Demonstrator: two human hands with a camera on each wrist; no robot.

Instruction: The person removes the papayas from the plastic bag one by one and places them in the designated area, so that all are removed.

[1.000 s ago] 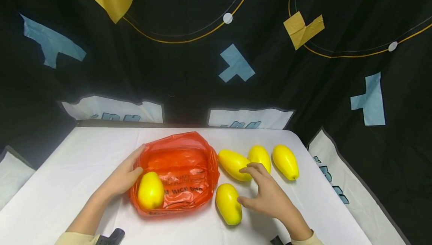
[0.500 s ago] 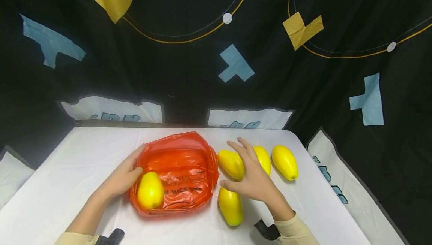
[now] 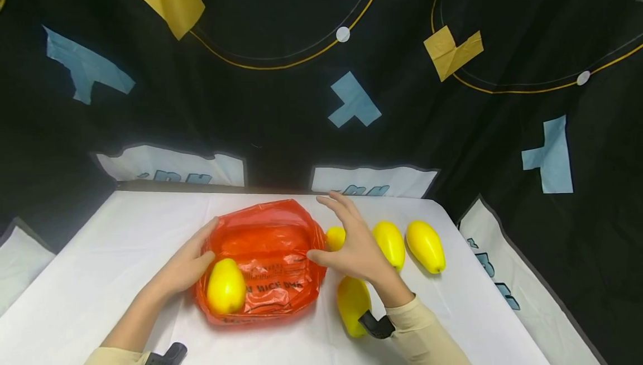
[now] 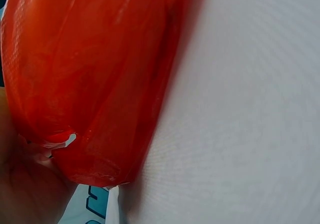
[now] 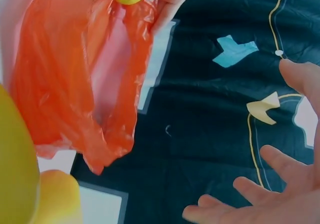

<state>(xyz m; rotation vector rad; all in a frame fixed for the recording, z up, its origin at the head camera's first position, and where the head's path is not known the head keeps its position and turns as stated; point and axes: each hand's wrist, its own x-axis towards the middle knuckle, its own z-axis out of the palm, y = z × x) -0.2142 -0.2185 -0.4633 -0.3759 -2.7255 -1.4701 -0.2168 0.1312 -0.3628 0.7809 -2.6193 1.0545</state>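
Observation:
A red plastic bag [image 3: 271, 234] lies with its mouth spread toward me, one yellow mango [image 3: 226, 287] inside at its left. My left hand [image 3: 183, 264] grips the bag's left rim, thumb at the mouth and fingers behind the plastic; the left wrist view shows the bag's outer side [image 4: 95, 84] against that hand. My right hand [image 3: 354, 242], empty with fingers spread, hovers by the bag's right rim. In the right wrist view its fingers [image 5: 250, 189] stand apart from the bag. Beneath it, a mango [image 3: 335, 238] is partly hidden; a nearer mango [image 3: 351, 301] lies below the wrist.
Two more mangoes, a middle one [image 3: 389, 245] and a right one [image 3: 426, 246], lie right of my right hand. The white-covered table [image 3: 125, 225] ends at a black cloth backdrop [image 3: 281, 119] with tape pieces. A dark wrist strap [image 3: 377, 326] overlaps the nearest mango.
My right hand has moved left and away from me, from over the mangoes to the bag's right rim. The nearest mango has shifted slightly right. The left hand keeps its grip. The view tilts slightly.

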